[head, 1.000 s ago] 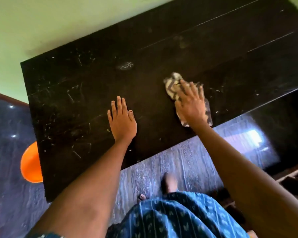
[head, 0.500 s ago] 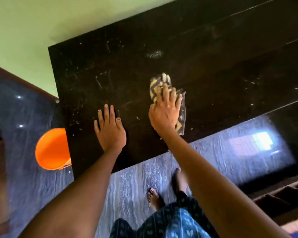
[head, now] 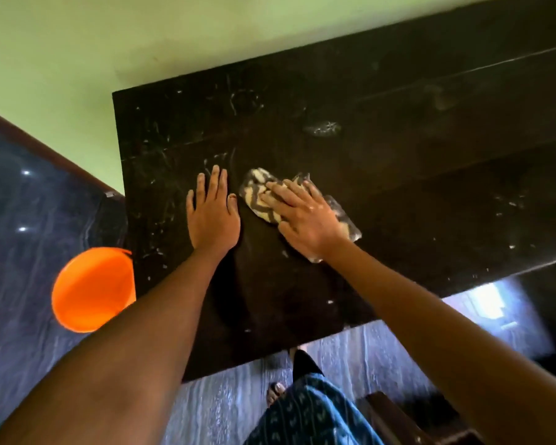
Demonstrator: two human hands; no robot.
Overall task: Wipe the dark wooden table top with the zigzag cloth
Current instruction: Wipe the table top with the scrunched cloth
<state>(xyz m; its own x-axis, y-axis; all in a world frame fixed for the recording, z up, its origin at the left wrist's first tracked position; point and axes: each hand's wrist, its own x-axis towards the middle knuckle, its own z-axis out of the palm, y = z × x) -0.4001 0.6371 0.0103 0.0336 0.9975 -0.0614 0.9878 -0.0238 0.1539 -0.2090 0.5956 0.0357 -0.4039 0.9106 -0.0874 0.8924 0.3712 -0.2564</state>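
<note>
You are standing over a dark wooden table top (head: 398,194) that is running along a pale green wall (head: 109,43). At the far left, glossy grey stone flooring (head: 16,252) is catching small points of light, and an orange bucket (head: 92,289) is sitting on it just beside the table's left end. White scratches and specks are showing thickly across the left part of the wood. Your left hand (head: 213,216) is lying flat on the top, palm down, fingers straight and close together, holding nothing. Just to its right, your right hand (head: 305,216) is pressing down on the zigzag cloth (head: 260,195) with fingers extended and spread over the bunched fabric; the cloth is lying on the table near the middle of its width, its cream and grey chevrons poking out past your fingertips and its other end showing by your wrist. Farther right, a whitish smear (head: 322,127) is showing toward the wall, and more specks are dotting the front plank. A bright window reflection (head: 488,300) is shining on the floor below the table's front edge, and your blue patterned garment (head: 312,415) is hanging below.
</note>
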